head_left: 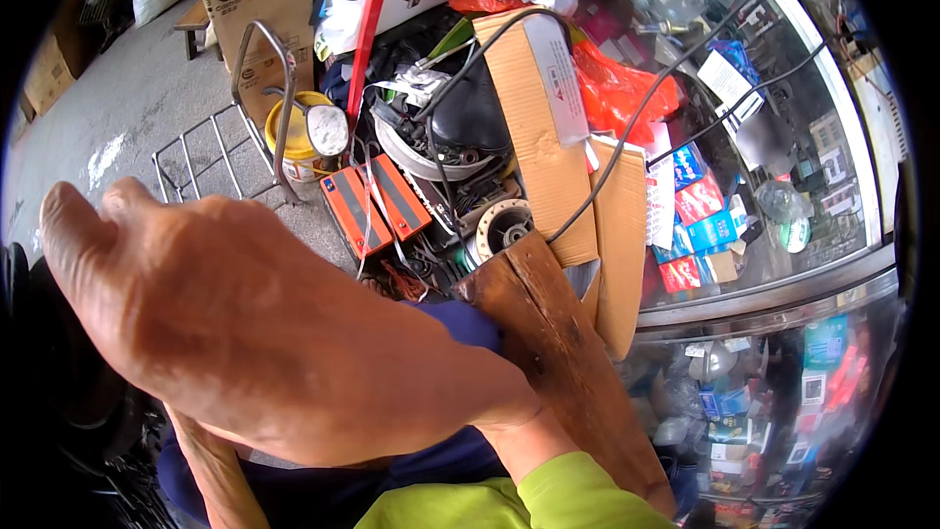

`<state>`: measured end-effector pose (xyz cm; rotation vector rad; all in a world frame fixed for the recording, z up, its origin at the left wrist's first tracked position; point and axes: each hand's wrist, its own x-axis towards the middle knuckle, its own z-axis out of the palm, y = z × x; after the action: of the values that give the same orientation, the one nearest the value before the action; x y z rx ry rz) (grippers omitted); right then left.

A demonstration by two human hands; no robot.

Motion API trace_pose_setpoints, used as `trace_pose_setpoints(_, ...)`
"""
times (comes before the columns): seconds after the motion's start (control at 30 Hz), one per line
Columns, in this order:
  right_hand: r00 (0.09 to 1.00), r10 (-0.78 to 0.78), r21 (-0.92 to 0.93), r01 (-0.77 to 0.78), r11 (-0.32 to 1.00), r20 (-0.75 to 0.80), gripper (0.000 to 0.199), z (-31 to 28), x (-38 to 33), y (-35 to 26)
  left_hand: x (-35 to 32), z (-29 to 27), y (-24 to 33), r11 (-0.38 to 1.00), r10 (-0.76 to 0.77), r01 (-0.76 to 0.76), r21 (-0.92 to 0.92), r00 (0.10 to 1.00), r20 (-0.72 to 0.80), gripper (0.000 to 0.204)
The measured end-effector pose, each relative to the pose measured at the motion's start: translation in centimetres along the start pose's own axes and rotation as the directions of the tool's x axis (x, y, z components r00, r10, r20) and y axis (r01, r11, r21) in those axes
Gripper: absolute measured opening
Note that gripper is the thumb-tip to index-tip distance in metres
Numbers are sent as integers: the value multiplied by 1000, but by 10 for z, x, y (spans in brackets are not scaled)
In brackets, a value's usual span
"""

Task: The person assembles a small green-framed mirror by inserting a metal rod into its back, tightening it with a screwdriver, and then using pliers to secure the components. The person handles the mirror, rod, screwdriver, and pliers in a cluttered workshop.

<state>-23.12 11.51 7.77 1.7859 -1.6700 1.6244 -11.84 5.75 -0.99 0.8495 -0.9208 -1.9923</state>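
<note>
Beyond the right grip, a brown cardboard carton bears dark printed logos and rows of characters. Beyond the grip and to its right, a ribbed cardboard piece carries a pale grey label with a small red mark and lines of text too fine to read. Well to the right of the grip, on the glass counter, small blue and red boxes show white lettering; beyond them, a white sheet has fine, illegible print. Inside the counter, a white tag shows a square dark pattern.
</note>
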Motion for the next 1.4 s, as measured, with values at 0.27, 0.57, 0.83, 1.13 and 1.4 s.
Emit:
trace_pose_setpoints(0.27, 999, -39, 16, 39, 999, -13, 40, 27, -5, -9, 11, 62, 18, -411, 653, -151, 899, 639, 406, 37)
trace_pose_setpoints(0.57, 999, -37, 7, 37, 999, -6, 40, 28, 1, 3, 15, 170, 21, -823, 568, 519, 231, 750, 339, 7)
trace_pose_setpoints(0.83, 999, -45, 1, 45, 999, 9, 41, 29, 7, 5, 17, 152, 20, -899, 429, 309, 309, 759, 490, 8)
trace_pose_setpoints(1.13, 1000, -14, 30, 14, 999, 14, 41, 11, -17, -12, 16, 117, 24, -931, 284, 123, 343, 834, 474, 23)
trace_pose_setpoints(1.4, 999, 8, -31, -7, 999, 31, 42, 14, -21, 3, 20, 133, 11, -830, 490, 211, 516, 719, 493, 13)
